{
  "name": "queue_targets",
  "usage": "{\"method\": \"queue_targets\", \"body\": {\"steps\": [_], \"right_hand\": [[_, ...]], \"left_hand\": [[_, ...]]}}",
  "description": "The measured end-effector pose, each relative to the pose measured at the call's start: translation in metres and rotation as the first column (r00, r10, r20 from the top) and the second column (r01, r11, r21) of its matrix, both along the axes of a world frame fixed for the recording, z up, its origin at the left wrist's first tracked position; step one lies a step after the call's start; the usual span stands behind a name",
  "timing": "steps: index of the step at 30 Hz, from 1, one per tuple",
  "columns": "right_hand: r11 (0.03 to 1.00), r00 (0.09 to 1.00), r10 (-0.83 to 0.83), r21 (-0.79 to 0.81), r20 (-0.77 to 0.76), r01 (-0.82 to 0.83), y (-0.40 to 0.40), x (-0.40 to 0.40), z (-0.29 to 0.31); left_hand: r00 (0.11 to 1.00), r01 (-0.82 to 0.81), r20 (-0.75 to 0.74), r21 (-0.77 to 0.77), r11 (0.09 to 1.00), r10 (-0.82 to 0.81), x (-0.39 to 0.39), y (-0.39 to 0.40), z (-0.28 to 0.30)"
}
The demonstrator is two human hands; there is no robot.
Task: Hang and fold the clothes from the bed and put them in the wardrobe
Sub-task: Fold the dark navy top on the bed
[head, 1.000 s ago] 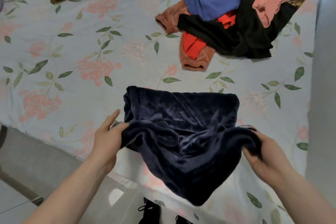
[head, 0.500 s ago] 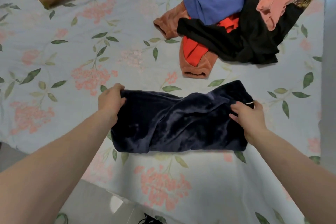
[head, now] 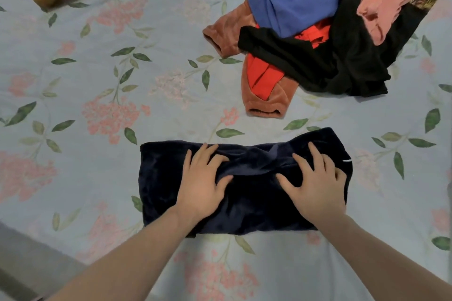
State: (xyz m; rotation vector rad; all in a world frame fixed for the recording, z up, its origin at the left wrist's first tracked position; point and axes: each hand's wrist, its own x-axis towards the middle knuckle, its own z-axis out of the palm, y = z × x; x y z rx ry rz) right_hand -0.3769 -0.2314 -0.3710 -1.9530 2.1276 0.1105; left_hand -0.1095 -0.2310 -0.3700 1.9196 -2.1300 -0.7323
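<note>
Head view: navy velvet garment (head: pixel 244 205) folded on bedsheet (head: pixel 97 166), lower centre.
Long axis: left to right across frame.
Left hand (head: pixel 201 182): flat, fingers spread, pressing left half.
Right hand (head: pixel 315 183): flat, pressing right half.
Nearer: equal; both are on it.
Clothes pile (head: pixel 330 24): upper right, apart.

We see two bare forearms coming in from the lower edge of the view, uncovered from the frame's border up to the wrists, with no sleeve or cuff on either. Our left hand (head: pixel 199 186) and our right hand (head: pixel 318 187) are both bare as well, with no glove, ring, watch or band that we can make out. The fingernails look short and plain, though the view is too soft to say more.
</note>
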Motion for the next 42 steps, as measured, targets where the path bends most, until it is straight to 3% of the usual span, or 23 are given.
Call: {"method": "queue_targets", "body": {"steps": [3,8,22,39,42], "right_hand": [[0.998,0.999,-0.008,-0.056,0.033,0.010,0.006,-0.010,-0.014],[0.999,0.997,-0.034,-0.020,0.069,0.036,0.008,-0.013,-0.029],[0.988,0.977,-0.065,-0.125,0.204,0.092,0.003,-0.024,-0.087],[0.987,0.953,-0.053,-0.131,0.299,0.096,-0.002,-0.024,-0.056],[0.978,0.930,-0.106,-0.132,0.351,0.161,-0.006,-0.026,-0.046]], "left_hand": [[0.997,-0.075,-0.008,0.032,0.997,0.075,0.008,-0.023,-0.011],[0.982,-0.181,0.061,0.034,0.983,0.179,0.013,-0.032,-0.025],[0.979,-0.112,0.173,0.011,0.994,0.109,0.004,-0.042,-0.075],[0.972,-0.104,0.207,-0.027,0.994,0.107,0.004,-0.044,-0.075],[0.973,-0.110,0.201,-0.041,0.993,0.116,0.003,-0.043,-0.074]]}}
